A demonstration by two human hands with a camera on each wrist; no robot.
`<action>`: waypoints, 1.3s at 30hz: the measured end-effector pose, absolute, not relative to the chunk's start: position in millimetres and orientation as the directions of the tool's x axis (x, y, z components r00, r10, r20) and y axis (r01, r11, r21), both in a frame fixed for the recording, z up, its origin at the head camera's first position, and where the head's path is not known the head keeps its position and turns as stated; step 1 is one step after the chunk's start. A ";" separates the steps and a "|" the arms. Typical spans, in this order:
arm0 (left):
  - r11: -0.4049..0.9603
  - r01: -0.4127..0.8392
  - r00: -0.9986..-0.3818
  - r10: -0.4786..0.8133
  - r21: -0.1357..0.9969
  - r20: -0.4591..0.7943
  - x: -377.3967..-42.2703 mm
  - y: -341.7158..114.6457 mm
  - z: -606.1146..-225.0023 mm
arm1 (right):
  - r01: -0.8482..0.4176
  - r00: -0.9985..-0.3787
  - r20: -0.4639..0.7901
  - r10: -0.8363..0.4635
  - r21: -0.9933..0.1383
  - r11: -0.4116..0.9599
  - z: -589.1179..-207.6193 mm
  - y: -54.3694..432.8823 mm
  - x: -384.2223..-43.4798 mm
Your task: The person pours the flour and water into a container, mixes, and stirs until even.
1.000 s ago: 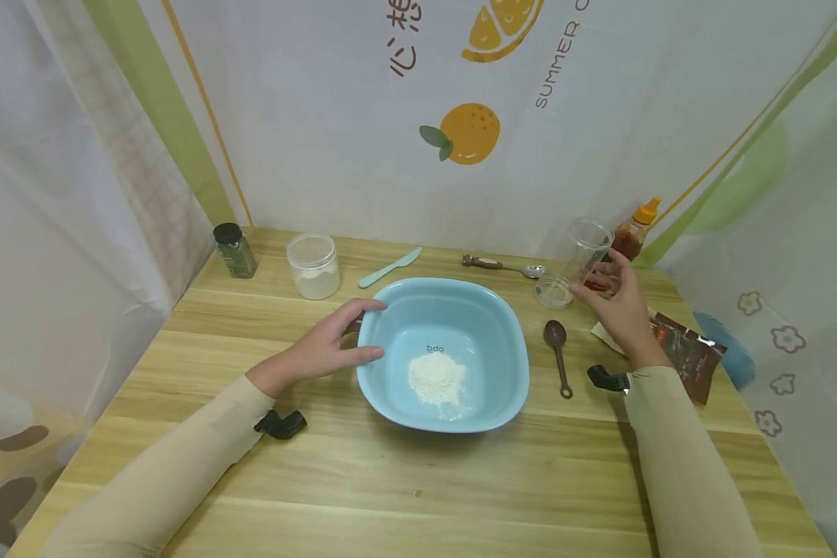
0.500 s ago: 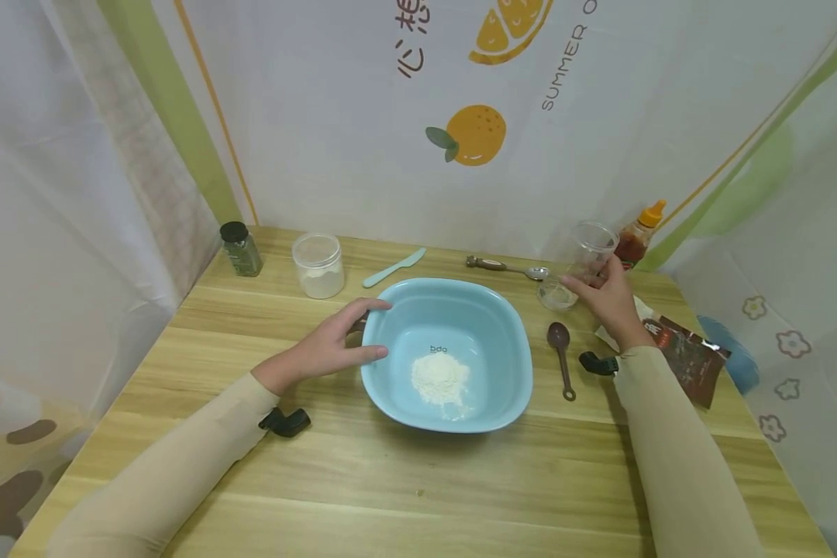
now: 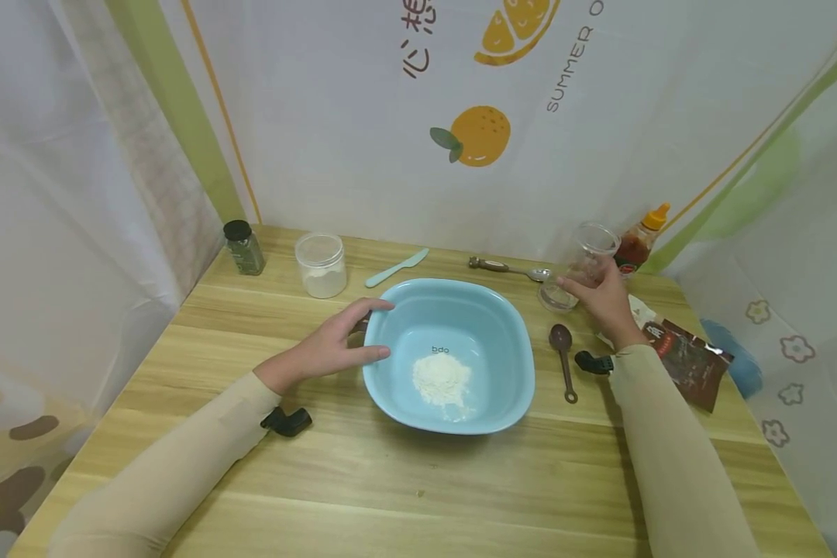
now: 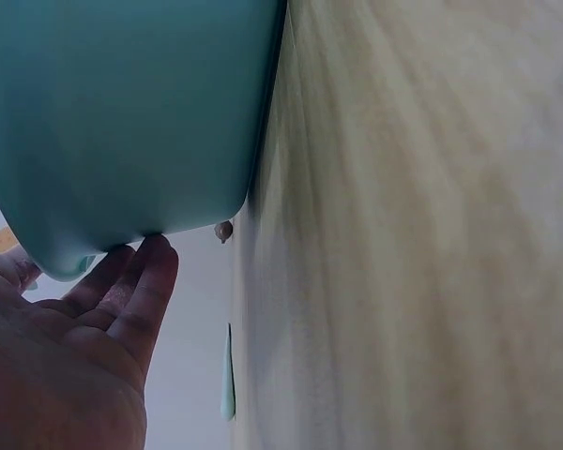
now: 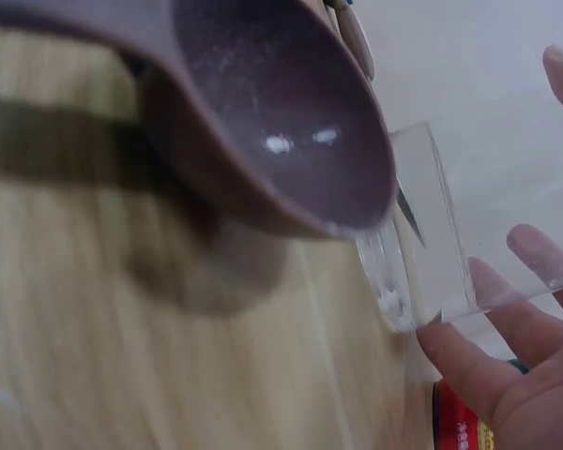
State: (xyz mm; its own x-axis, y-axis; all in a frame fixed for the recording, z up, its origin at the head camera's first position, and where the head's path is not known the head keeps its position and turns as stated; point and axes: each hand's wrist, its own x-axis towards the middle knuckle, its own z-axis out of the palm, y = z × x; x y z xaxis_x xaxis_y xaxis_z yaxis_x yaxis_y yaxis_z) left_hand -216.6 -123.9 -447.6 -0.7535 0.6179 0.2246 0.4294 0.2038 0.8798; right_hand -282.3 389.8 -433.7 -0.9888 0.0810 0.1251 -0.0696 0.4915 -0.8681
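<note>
The right hand (image 3: 608, 304) is closed around a clear cup (image 3: 577, 257), its thumb on the near left side and its fingers spread along the other. The cup is a smooth, see-through cylinder with a thick, shiny base and a round rim. It stands upright on the worktop (image 3: 363, 484), its long axis rising from the base below the thumb to the rim above the fingers.

The left hand (image 3: 331, 345) grips a pale blue basin (image 3: 491, 325) just to its right, thumb over the rim and fingertips pressed to the outer wall. The basin is a glossy, rounded square, about as long as wide, and its mouth faces up. A mound of white powder (image 3: 441, 378) lies on its floor, near dark lettering.

Nearer the person than the right hand and to its left, a brown spoon (image 3: 561, 341) points its bowl away, its handle running back towards the person; pale dust marks the hollow. Left of that hand lies a metal spoon (image 3: 495, 266); a sauce bottle (image 3: 635, 246) is just beyond it, and a brown packet (image 3: 690, 363) is right of the wrist. Beyond the left hand stand a lidded jar (image 3: 321, 267) and, farther left, a black-capped bottle (image 3: 246, 249); a mint knife (image 3: 396, 268) lies beyond its fingertips.
</note>
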 end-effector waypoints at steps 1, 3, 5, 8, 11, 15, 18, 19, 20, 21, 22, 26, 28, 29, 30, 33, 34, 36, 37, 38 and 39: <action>0.205 0.432 -0.753 0.617 0.878 0.226 -216.7 -123.8 -447.6 | -0.064 -0.988 0.124 0.090 -0.869 0.491 -433.5 388.9 -281.9; 0.206 0.437 -0.752 0.617 0.876 0.230 -216.8 -123.6 -447.6 | -0.056 -0.987 0.123 0.105 -0.870 0.490 -432.8 387.0 -280.8; 0.208 0.440 -0.752 0.616 0.873 0.233 -216.8 -123.6 -447.5 | -0.052 -0.986 0.123 0.115 -0.872 0.487 -432.7 386.1 -280.3; 0.205 0.441 -0.750 0.619 0.874 0.233 -216.7 -123.9 -447.4 | -0.057 -0.985 0.129 0.118 -0.875 0.480 -432.3 385.2 -279.2; 0.204 0.442 -0.748 0.620 0.873 0.234 -216.7 -124.0 -447.3 | -0.076 -0.982 0.148 0.119 -0.880 0.469 -430.5 383.6 -278.2; 0.212 0.451 -0.749 0.617 0.867 0.239 -217.0 -124.3 -446.9 | -0.106 -0.974 0.185 0.131 -0.883 0.457 -426.4 379.5 -275.7; 0.214 0.450 -0.751 0.616 0.867 0.238 -217.2 -124.3 -446.9 | -0.134 -0.968 0.215 0.131 -0.882 0.453 -422.7 375.2 -272.6; 0.214 0.448 -0.751 0.617 0.868 0.236 -217.3 -124.3 -447.0 | -0.141 -0.966 0.223 0.131 -0.879 0.456 -421.3 373.4 -271.4; 0.211 0.445 -0.751 0.617 0.870 0.234 -217.3 -124.2 -447.1 | -0.158 -0.963 0.238 0.124 -0.877 0.454 -420.0 371.6 -270.2; 0.210 0.442 -0.752 0.617 0.872 0.232 -217.3 -124.2 -447.3 | -0.177 -0.961 0.253 0.115 -0.875 0.450 -418.8 369.8 -268.8; 0.208 0.439 -0.752 0.617 0.874 0.230 -217.3 -124.1 -447.5 | -0.193 -0.958 0.266 0.109 -0.875 0.445 -417.4 367.5 -266.9; 0.207 0.434 -0.754 0.616 0.877 0.228 -217.0 -124.1 -448.0 | -0.246 -0.947 0.312 0.081 -0.863 0.441 -412.4 358.5 -258.9; 0.209 0.437 -0.754 0.616 0.875 0.229 -217.0 -124.3 -448.2 | -0.259 -0.942 0.327 0.075 -0.850 0.459 -409.9 354.2 -255.4; 0.210 0.438 -0.753 0.616 0.874 0.230 -217.0 -124.4 -448.3 | -0.264 -0.940 0.334 0.070 -0.841 0.472 -408.8 352.4 -253.9; 0.210 0.439 -0.753 0.616 0.874 0.230 -217.0 -124.5 -448.4 | -0.269 -0.938 0.340 0.065 -0.834 0.481 -407.6 350.7 -252.7; 0.209 0.443 -0.751 0.617 0.872 0.234 -217.4 -124.7 -448.7 | -0.292 -0.934 0.355 0.042 -0.824 0.485 -403.1 344.9 -248.5; 0.207 0.443 -0.751 0.617 0.872 0.235 -217.5 -124.8 -448.7 | -0.295 -0.934 0.355 0.035 -0.824 0.483 -401.6 343.1 -246.9; 0.207 0.446 -0.750 0.617 0.871 0.238 -217.8 -124.7 -448.7 | -0.294 -0.936 0.352 0.027 -0.820 0.492 -398.6 339.6 -242.8; 0.206 0.447 -0.749 0.618 0.871 0.239 -218.0 -124.6 -448.8 | -0.290 -0.937 0.348 0.024 -0.815 0.501 -397.2 337.8 -240.5; 0.205 0.447 -0.749 0.618 0.871 0.239 -218.2 -124.5 -448.9 | -0.284 -0.938 0.345 0.024 -0.808 0.516 -396.0 336.3 -238.3; 0.205 0.447 -0.749 0.618 0.871 0.239 -218.4 -124.4 -449.1 | -0.281 -0.938 0.345 0.022 -0.799 0.531 -394.9 335.0 -236.1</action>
